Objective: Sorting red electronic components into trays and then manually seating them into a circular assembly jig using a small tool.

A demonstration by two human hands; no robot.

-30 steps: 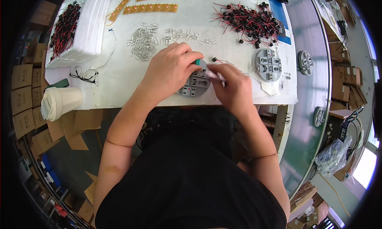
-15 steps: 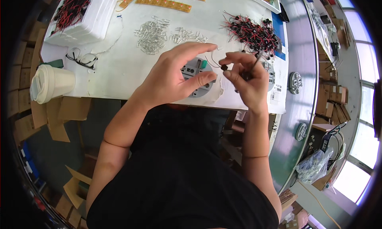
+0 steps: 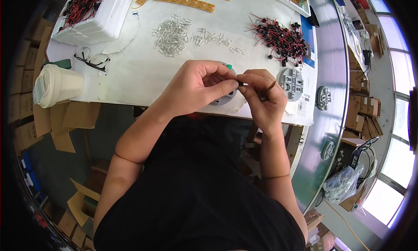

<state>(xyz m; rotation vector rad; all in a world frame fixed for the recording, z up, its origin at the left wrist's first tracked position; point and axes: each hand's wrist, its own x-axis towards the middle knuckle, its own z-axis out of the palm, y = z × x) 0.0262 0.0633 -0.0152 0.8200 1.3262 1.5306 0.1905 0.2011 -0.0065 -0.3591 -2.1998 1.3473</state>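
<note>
My left hand and my right hand meet over the near edge of the white table, thumbs and fingertips closed together. Pinched between them is a small black buzzer, mostly covered by the fingers. A thin rod-like tool, its kind unclear, also sticks out from the curled fingers of my right hand. Below my left hand lies a round grey plastic base, largely hidden, with a green piece showing at its far side. A second round grey base lies right of my right hand.
Loose clear U-shaped pieces lie beyond my hands. Black buzzers with red and black wires are heaped at right. Glasses, a lidded cup and a white foam box stand left. Orange circuit strips lie far back.
My hands have come together: the left fingers, spread before, have closed, and my right hand has brought the buzzer left to them. The view has shifted slightly.
</note>
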